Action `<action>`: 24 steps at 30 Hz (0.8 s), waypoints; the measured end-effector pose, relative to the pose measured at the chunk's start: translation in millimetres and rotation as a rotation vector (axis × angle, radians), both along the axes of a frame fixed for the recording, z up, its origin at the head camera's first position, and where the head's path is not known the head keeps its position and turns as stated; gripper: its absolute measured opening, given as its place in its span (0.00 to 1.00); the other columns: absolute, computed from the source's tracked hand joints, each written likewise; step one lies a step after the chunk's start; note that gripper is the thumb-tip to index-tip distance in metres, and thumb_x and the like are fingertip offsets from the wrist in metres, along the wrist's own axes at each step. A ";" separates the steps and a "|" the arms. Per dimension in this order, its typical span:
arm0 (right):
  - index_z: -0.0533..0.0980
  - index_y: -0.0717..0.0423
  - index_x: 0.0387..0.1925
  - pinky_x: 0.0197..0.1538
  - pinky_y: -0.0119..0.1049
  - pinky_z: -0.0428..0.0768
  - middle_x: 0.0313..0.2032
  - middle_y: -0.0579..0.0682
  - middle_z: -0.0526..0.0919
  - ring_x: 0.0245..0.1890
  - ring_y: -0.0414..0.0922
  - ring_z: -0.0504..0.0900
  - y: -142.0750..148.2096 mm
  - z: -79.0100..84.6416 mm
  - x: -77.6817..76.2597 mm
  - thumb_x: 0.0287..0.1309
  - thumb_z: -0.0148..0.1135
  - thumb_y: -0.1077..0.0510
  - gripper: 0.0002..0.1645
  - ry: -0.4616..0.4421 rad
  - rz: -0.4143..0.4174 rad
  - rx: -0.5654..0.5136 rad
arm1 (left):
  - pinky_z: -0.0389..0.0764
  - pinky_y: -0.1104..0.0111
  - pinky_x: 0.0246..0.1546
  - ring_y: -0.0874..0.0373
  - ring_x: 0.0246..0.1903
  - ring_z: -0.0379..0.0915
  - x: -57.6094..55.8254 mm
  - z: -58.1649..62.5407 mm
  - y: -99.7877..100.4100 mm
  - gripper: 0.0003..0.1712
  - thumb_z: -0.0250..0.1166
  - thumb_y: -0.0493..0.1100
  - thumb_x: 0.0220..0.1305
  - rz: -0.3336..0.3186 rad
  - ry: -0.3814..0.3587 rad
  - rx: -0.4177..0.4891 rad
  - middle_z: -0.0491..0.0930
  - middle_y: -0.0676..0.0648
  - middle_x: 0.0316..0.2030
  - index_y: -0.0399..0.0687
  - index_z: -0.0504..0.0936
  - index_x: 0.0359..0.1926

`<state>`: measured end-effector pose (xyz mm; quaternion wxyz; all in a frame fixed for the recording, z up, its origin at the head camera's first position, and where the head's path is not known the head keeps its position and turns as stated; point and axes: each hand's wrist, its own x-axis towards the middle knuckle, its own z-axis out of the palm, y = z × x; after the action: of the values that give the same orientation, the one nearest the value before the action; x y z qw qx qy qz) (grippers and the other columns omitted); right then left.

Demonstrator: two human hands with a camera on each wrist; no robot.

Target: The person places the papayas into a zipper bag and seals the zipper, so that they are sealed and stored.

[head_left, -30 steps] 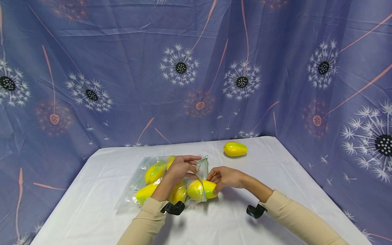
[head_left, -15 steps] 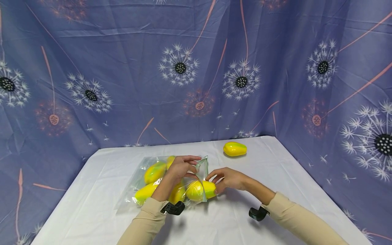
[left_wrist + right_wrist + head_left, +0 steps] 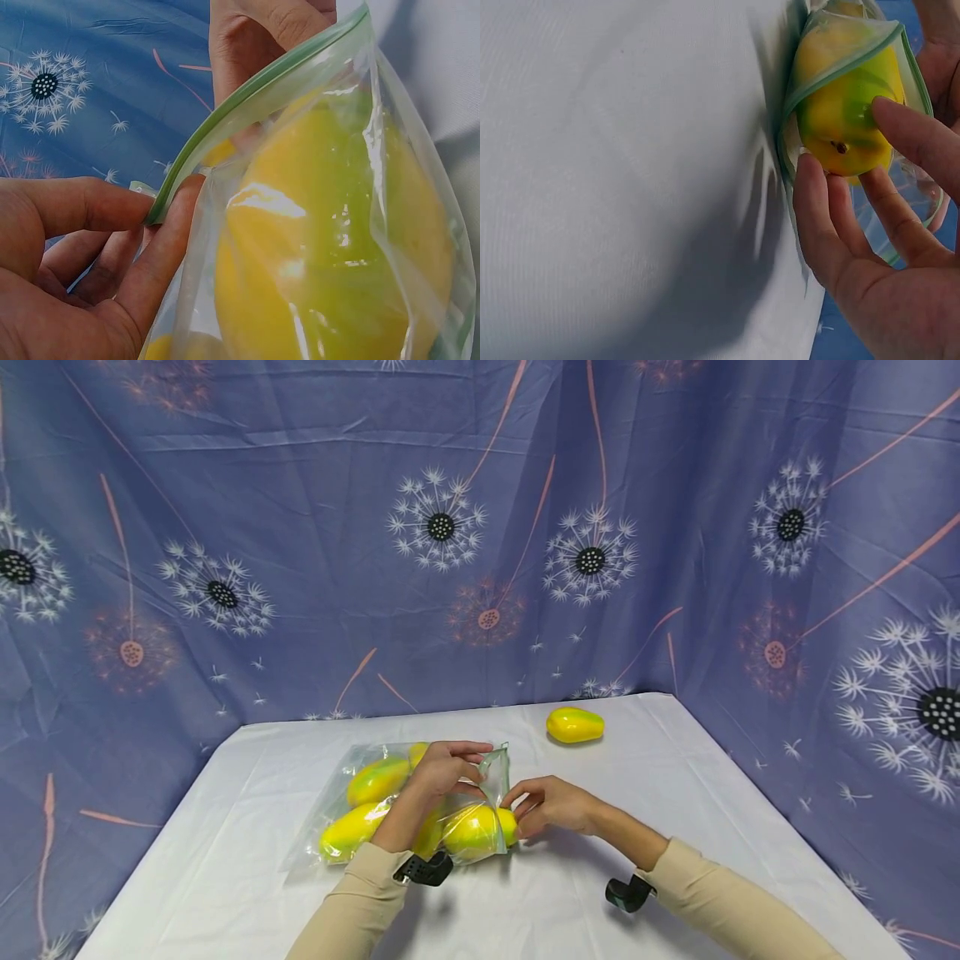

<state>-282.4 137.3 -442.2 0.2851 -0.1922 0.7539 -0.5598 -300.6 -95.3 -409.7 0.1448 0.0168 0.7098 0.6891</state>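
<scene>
A clear zip bag (image 3: 330, 800) with a green-edged mouth lies on the white-covered table, several yellow-green papayas inside it. Two of these, an upper papaya (image 3: 377, 780) and a lower papaya (image 3: 348, 833), show left of the left forearm. My left hand (image 3: 442, 770) pinches the bag's green rim (image 3: 225, 112) between thumb and finger, keeping the mouth apart. At that mouth a papaya (image 3: 855, 90) sits mostly inside, its stem end facing out. The fingertips of my right hand (image 3: 561, 806) are spread round that end, touching it.
Another papaya (image 3: 575, 725) lies loose near the table's back edge, right of the bag. A blue dandelion-print curtain (image 3: 337, 527) hangs behind and along the sides of the white tablecloth (image 3: 202, 877).
The papaya at the mouth has slid left, deeper into the bag, my right hand following its end. Papayas inside have shifted slightly left. My left hand stays put on the rim.
</scene>
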 end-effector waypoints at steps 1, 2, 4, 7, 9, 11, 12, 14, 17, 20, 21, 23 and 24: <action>0.80 0.64 0.54 0.48 0.49 0.89 0.45 0.60 0.85 0.39 0.47 0.86 -0.9 0.1 0.6 0.48 0.71 0.68 0.27 0.000 0.000 -0.005 | 0.91 0.53 0.37 0.49 0.38 0.81 0.0 0.1 -0.1 0.27 0.64 0.22 0.56 -0.001 0.002 -0.003 0.76 0.35 0.54 0.36 0.83 0.58; 0.80 0.64 0.54 0.48 0.50 0.89 0.44 0.60 0.85 0.39 0.47 0.86 -1.8 -0.4 0.9 0.48 0.71 0.68 0.27 -0.004 -0.002 -0.011 | 0.91 0.53 0.37 0.48 0.38 0.81 0.1 0.1 -0.1 0.28 0.63 0.22 0.56 -0.004 0.005 -0.004 0.76 0.35 0.55 0.36 0.83 0.59; 0.80 0.63 0.54 0.48 0.48 0.89 0.44 0.59 0.86 0.39 0.46 0.86 -3.5 -1.3 1.6 0.48 0.72 0.67 0.27 0.004 -0.002 -0.009 | 0.91 0.52 0.37 0.48 0.38 0.81 0.1 0.3 0.1 0.28 0.63 0.21 0.56 -0.004 0.007 0.002 0.76 0.34 0.54 0.35 0.82 0.59; 0.80 0.63 0.54 0.48 0.44 0.89 0.45 0.58 0.87 0.42 0.46 0.87 -4.8 -2.9 2.6 0.49 0.72 0.66 0.26 0.003 0.002 0.000 | 0.90 0.52 0.36 0.48 0.37 0.80 0.5 0.6 0.5 0.29 0.62 0.21 0.55 -0.003 0.017 0.012 0.76 0.34 0.53 0.34 0.82 0.60; 0.80 0.63 0.53 0.48 0.41 0.88 0.46 0.58 0.88 0.44 0.46 0.87 -5.1 -3.4 3.4 0.50 0.73 0.66 0.26 0.002 0.007 0.012 | 0.90 0.52 0.35 0.49 0.35 0.80 0.7 0.5 0.8 0.29 0.62 0.21 0.55 0.000 0.023 0.018 0.76 0.35 0.52 0.33 0.81 0.60; 0.80 0.64 0.53 0.48 0.40 0.88 0.47 0.58 0.88 0.45 0.48 0.87 -5.2 -3.4 4.4 0.50 0.72 0.66 0.26 -0.007 0.011 0.015 | 0.90 0.52 0.35 0.50 0.34 0.79 0.8 0.6 0.9 0.29 0.62 0.21 0.54 0.002 0.029 0.024 0.76 0.35 0.51 0.33 0.81 0.60; 0.80 0.64 0.53 0.48 0.39 0.88 0.47 0.59 0.88 0.45 0.48 0.87 -5.3 -3.1 5.1 0.50 0.72 0.66 0.26 -0.010 0.012 0.016 | 0.90 0.52 0.34 0.50 0.33 0.79 0.8 0.6 0.9 0.29 0.62 0.21 0.54 0.004 0.029 0.027 0.76 0.35 0.50 0.33 0.82 0.59; 0.81 0.64 0.53 0.48 0.38 0.88 0.47 0.58 0.88 0.46 0.48 0.87 -5.7 -2.5 6.3 0.49 0.72 0.66 0.26 -0.008 0.014 0.024 | 0.91 0.52 0.34 0.51 0.32 0.79 0.5 0.5 0.9 0.29 0.62 0.20 0.54 0.006 0.028 0.029 0.76 0.35 0.50 0.33 0.82 0.59; 0.81 0.63 0.54 0.48 0.38 0.88 0.47 0.58 0.88 0.45 0.46 0.87 -6.2 -1.7 7.5 0.49 0.72 0.66 0.27 -0.016 0.017 0.025 | 0.91 0.52 0.34 0.51 0.32 0.78 0.2 0.5 0.9 0.29 0.62 0.20 0.54 0.008 0.022 0.030 0.76 0.35 0.50 0.34 0.82 0.59; 0.81 0.64 0.55 0.48 0.37 0.88 0.47 0.58 0.88 0.44 0.45 0.87 -6.7 -1.1 8.2 0.49 0.72 0.67 0.28 -0.030 0.023 0.021 | 0.91 0.53 0.33 0.52 0.31 0.78 -0.2 0.5 1.3 0.30 0.62 0.20 0.54 0.011 0.021 0.029 0.77 0.36 0.49 0.33 0.82 0.59; 0.80 0.65 0.56 0.48 0.38 0.88 0.47 0.59 0.88 0.44 0.45 0.87 -6.8 -0.7 8.4 0.49 0.72 0.67 0.28 -0.039 0.029 0.016 | 0.91 0.54 0.33 0.52 0.30 0.78 -0.4 0.1 1.6 0.30 0.62 0.20 0.53 0.014 0.024 0.027 0.77 0.36 0.48 0.33 0.82 0.59; 0.80 0.66 0.57 0.48 0.39 0.88 0.47 0.59 0.88 0.43 0.44 0.87 -7.1 -0.5 8.7 0.49 0.71 0.68 0.29 -0.052 0.036 0.008 | 0.91 0.54 0.32 0.53 0.29 0.78 -0.8 -0.7 2.3 0.30 0.62 0.20 0.53 0.019 0.027 0.025 0.78 0.37 0.46 0.32 0.82 0.59; 0.79 0.66 0.57 0.48 0.39 0.89 0.48 0.60 0.88 0.43 0.44 0.87 -7.2 -0.5 8.8 0.49 0.71 0.68 0.29 -0.057 0.038 0.003 | 0.91 0.55 0.32 0.53 0.29 0.78 -1.0 -1.3 2.7 0.30 0.62 0.20 0.52 0.022 0.028 0.025 0.78 0.38 0.45 0.32 0.82 0.59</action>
<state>-273.5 130.1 -442.7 0.3175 -0.1899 0.7425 -0.5583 -301.6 -92.6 -411.0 0.1271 0.0207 0.7035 0.6990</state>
